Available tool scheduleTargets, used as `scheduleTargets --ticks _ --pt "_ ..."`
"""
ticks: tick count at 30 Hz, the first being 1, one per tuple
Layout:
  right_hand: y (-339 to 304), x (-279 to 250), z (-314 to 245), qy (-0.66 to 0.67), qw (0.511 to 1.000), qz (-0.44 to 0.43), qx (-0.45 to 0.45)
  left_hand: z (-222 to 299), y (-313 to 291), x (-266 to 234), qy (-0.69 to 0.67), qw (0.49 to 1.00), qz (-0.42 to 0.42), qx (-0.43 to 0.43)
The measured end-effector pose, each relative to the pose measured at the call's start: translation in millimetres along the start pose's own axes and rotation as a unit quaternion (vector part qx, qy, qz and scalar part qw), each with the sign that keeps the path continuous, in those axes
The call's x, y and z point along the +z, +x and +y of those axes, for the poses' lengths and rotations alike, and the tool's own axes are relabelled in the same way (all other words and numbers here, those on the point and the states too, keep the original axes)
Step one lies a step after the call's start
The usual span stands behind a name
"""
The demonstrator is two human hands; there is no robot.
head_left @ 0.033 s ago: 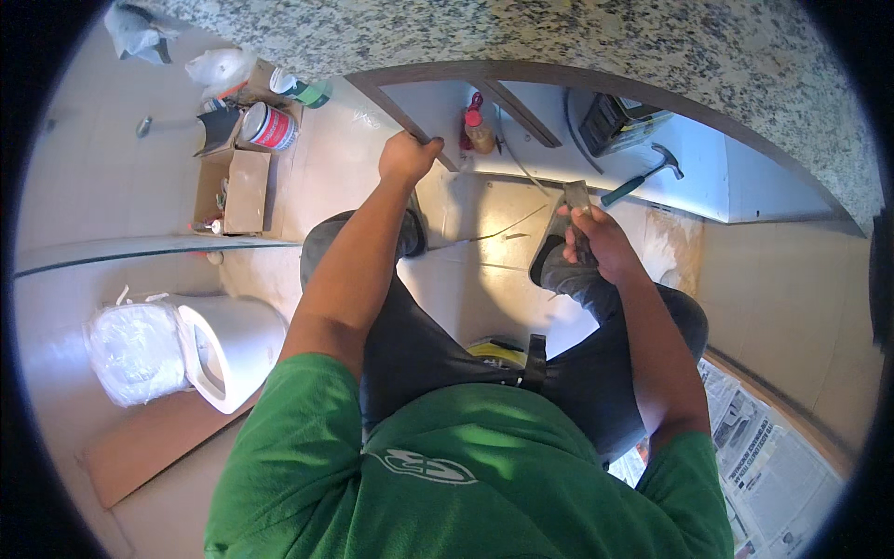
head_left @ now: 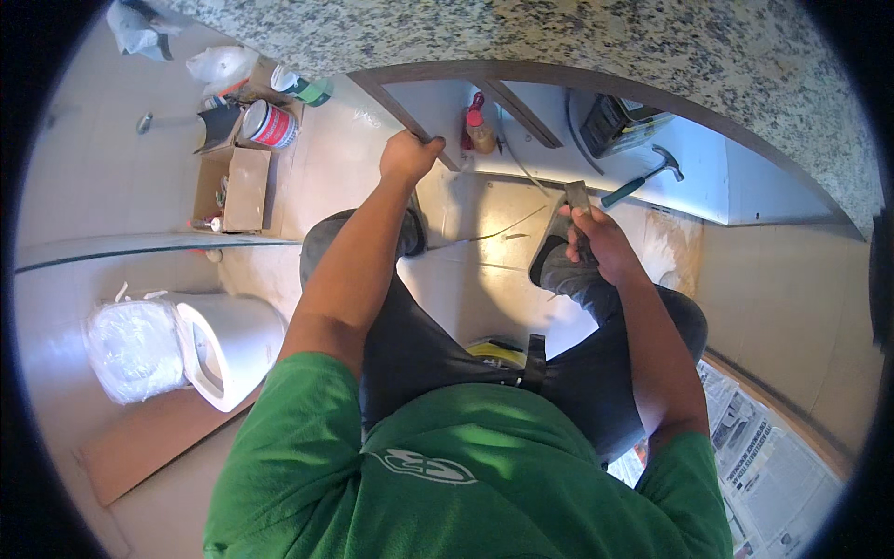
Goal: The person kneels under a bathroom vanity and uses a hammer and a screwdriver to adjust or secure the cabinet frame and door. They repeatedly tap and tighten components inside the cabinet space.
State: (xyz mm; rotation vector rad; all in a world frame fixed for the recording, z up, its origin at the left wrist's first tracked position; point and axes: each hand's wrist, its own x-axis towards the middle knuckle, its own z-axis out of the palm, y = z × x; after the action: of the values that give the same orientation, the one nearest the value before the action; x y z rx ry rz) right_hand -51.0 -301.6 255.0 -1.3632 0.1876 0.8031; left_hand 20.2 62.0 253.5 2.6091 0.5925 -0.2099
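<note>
My left hand (head_left: 408,156) is closed on the lower part of a brown wooden cabinet upright (head_left: 396,110) under the speckled stone countertop (head_left: 521,33). In front of my right knee, my right hand (head_left: 601,244) grips a dark, flat, narrow piece (head_left: 577,196) whose end sticks out past the fingers. Its kind cannot be made out. Beyond that hand a claw hammer (head_left: 643,179) with a green handle lies inside the cabinet. A bottle with a red cap (head_left: 480,132) stands between the two wooden uprights.
A black box (head_left: 615,126) sits deeper in the cabinet. At left are an open cardboard box (head_left: 247,191), a paint can (head_left: 270,125), a glass panel edge (head_left: 158,250) and a toilet (head_left: 244,349). Newspaper (head_left: 773,456) covers the lower right. A thin cable (head_left: 507,226) crosses the floor.
</note>
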Motion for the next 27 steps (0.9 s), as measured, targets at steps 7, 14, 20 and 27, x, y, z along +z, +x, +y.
scheduleTargets --ticks 7,14,20,27 --pt "9.7 -3.6 -4.9 -0.069 0.996 0.049 -0.015 -12.3 5.1 -1.6 0.041 0.998 -0.043 0.033" --pt "2.0 14.7 1.3 -0.081 0.992 0.079 -0.049 -60.7 5.0 4.7 0.082 0.976 -0.148 0.136" --pt "-21.3 74.7 -27.4 -0.12 0.989 0.09 0.001 -48.2 -8.8 -9.3 0.104 0.953 -0.195 0.208" --pt "6.3 86.9 -15.0 -0.138 0.985 0.103 0.002 -45.5 -9.1 -37.2 0.011 0.949 -0.222 0.222"
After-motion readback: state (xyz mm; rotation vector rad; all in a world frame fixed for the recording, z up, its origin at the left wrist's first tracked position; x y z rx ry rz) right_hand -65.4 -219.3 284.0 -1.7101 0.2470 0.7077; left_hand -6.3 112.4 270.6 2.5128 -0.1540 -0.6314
